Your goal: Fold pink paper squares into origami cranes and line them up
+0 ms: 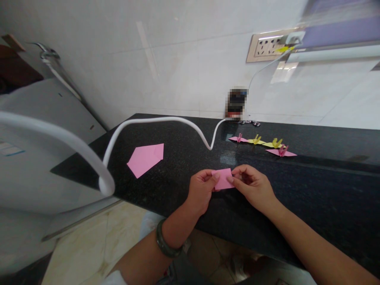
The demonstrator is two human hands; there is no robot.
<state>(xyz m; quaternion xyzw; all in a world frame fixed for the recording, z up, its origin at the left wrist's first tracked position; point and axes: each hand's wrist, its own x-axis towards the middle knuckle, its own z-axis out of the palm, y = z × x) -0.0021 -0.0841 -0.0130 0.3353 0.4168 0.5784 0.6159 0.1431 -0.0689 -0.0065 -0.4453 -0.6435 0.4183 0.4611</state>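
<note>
A small folded square of pink paper [223,179] is held between my two hands above the dark counter. My left hand [202,190] pinches its left side, thumb on top. On the right edge, the thumb and fingertips of my right hand [255,186] grip it. Whatever lies under the paper is hidden. To the left, flat on the counter, rest pink paper sheets [146,159]. Beyond my right hand stands a row of folded paper cranes, among them a yellow crane [276,143] and a pink crane [282,152].
A thick white flexible cable or arm [175,118] curves over the black counter [178,158] from the left. Against the tiled wall leans a blurred phone-like device [236,103], with a thin cord running to the wall socket [264,46]. A pale appliance [53,114] stands at left.
</note>
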